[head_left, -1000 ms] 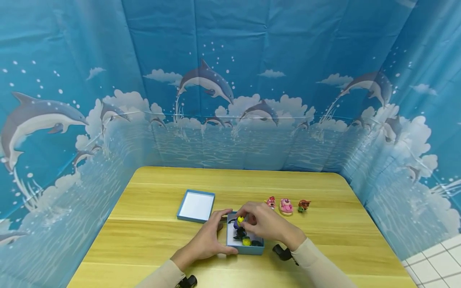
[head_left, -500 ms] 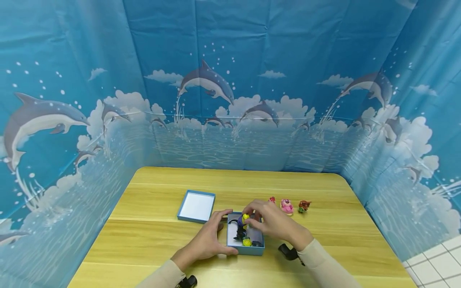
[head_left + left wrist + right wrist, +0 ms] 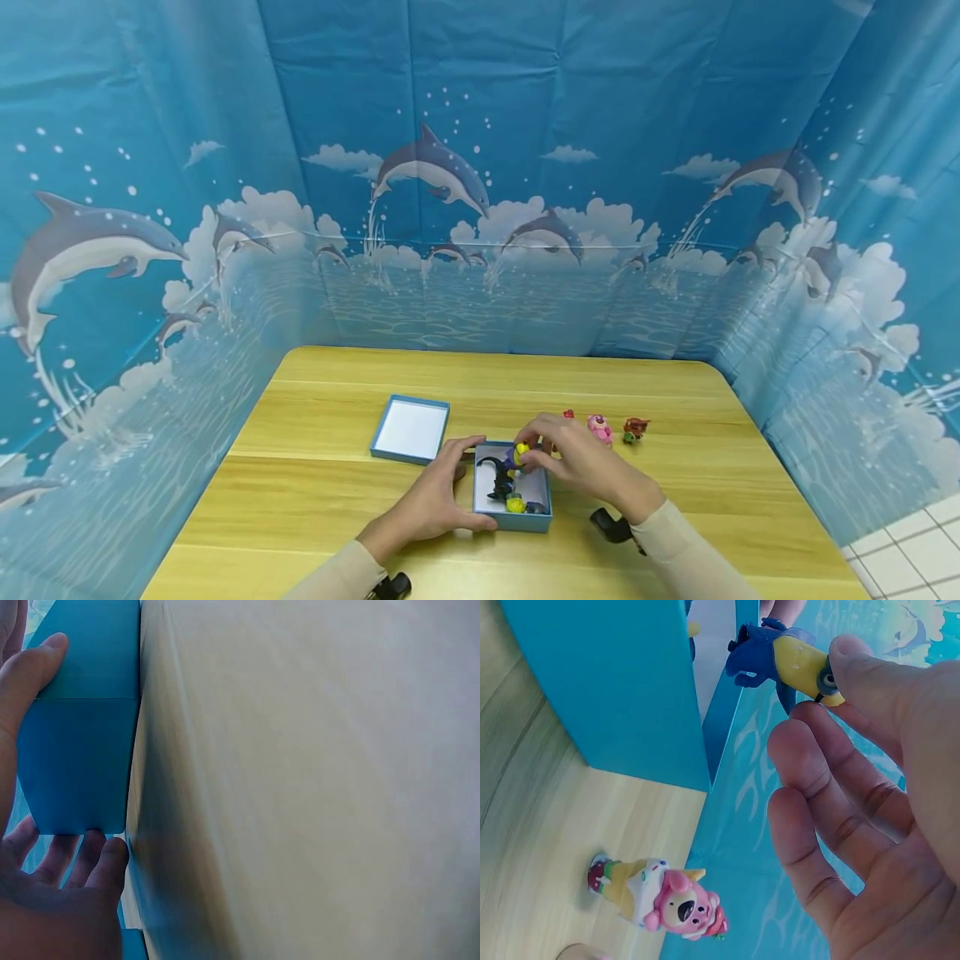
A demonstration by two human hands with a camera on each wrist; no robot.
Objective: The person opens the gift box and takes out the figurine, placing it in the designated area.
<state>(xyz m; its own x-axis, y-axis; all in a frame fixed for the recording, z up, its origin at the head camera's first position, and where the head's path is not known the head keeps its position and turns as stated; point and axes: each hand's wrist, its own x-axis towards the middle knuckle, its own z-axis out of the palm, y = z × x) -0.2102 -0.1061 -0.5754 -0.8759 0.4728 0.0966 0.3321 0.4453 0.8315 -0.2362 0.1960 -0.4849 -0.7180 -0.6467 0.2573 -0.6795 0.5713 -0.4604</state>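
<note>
One yellow-blue figurine (image 3: pixel 795 661), head pinched in the right grip (image 3: pixel 583 457), body outside.

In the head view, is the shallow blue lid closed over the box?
No, the lid lies apart on the table, white inside facing up, and figures show inside the open box.

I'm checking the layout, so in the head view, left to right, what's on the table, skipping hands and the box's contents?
Shallow blue lid, open blue box, partly hidden red-topped figure, pink bear figure, brown-and-green figure.
</note>
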